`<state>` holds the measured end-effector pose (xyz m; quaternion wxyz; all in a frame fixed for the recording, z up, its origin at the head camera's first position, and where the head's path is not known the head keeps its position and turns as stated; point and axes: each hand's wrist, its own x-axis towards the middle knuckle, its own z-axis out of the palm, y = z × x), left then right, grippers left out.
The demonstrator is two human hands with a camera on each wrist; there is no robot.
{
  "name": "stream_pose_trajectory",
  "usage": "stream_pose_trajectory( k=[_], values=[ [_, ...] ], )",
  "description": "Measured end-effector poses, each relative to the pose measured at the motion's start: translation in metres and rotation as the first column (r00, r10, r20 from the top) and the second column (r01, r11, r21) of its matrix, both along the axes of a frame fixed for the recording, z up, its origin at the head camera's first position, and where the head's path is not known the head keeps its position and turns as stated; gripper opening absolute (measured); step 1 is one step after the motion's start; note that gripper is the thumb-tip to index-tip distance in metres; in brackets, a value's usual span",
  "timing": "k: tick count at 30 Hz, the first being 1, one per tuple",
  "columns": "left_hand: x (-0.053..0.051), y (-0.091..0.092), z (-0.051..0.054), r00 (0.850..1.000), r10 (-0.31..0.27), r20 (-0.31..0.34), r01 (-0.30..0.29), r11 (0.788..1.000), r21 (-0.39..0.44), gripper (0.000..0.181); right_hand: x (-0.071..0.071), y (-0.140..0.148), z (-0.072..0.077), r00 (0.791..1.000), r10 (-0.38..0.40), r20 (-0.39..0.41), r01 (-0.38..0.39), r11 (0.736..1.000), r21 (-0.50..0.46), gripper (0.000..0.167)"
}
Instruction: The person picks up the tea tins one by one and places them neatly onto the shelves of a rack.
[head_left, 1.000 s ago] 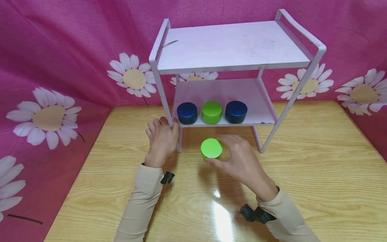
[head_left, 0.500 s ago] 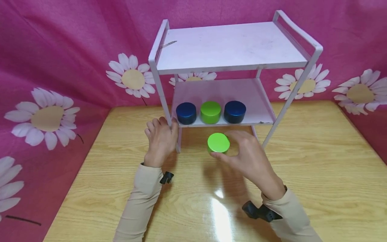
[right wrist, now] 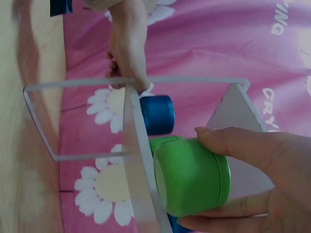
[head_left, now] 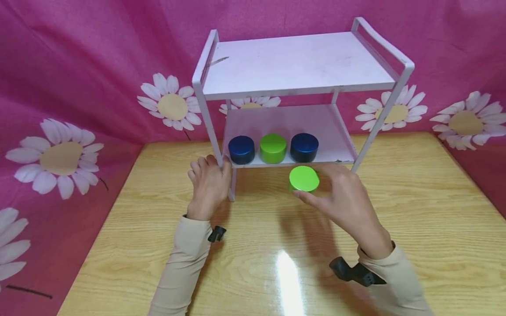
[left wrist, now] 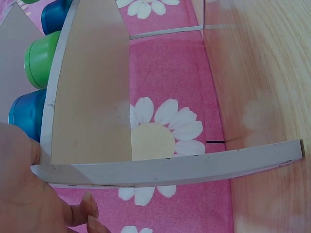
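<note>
My right hand (head_left: 349, 204) pinches a round green lidded jar (head_left: 304, 177) between thumb and fingers. The jar is off the table, just in front of the lower shelf's front edge, below the right-hand blue jar (head_left: 304, 147). In the right wrist view the held jar (right wrist: 189, 177) partly hides another green one behind it. My left hand (head_left: 208, 186) grips the left front post (head_left: 210, 125) of a white two-tier rack (head_left: 300, 63), thumb and fingers on either side. A green jar (head_left: 273, 148) stands between the blue jars, beside the left blue one (head_left: 241, 149).
The rack stands on a wood-grain table (head_left: 253, 263). A pink cloth (head_left: 99, 52) with daisies hangs behind and at the sides. The upper shelf, with raised side rails, overhangs the lower one. Right of the right-hand blue jar is bare lower shelf (head_left: 332, 147).
My right hand has carried the green jar to the right and slightly up in the head view, closer to the lower shelf's edge. My left hand keeps its hold on the post.
</note>
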<state>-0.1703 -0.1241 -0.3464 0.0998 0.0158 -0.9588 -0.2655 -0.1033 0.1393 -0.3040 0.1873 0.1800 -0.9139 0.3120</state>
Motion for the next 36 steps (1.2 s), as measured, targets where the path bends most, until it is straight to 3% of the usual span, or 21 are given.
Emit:
stream_pose_trajectory(
  k=[8, 14, 24, 36],
  values=[
    [0.000, 0.000, 0.001, 1.000, -0.006, -0.015, 0.006, 1.000, -0.004, 0.052, 0.002, 0.020, 0.013, 0.995, -0.102, 0.002, 0.102, 0.994, 0.028, 0.047],
    [0.000, -0.001, 0.000, 1.000, 0.002, -0.002, -0.002, 1.000, -0.004, 0.051, 0.000, 0.028, 0.020, 0.986, -0.159, 0.050, 0.158, 0.987, 0.032, 0.047],
    [-0.001, 0.000, 0.000, 1.000, -0.002, -0.023, 0.002, 1.000, -0.007, 0.053, -0.003, 0.041, 0.023, 0.955, -0.280, 0.097, 0.278, 0.960, 0.035, 0.052],
    [-0.001, -0.001, -0.002, 1.000, -0.012, -0.024, 0.013, 1.000, 0.007, 0.052, -0.010, 0.040, 0.018, 0.939, -0.327, 0.110, 0.320, 0.944, 0.073, 0.055]
  ],
)
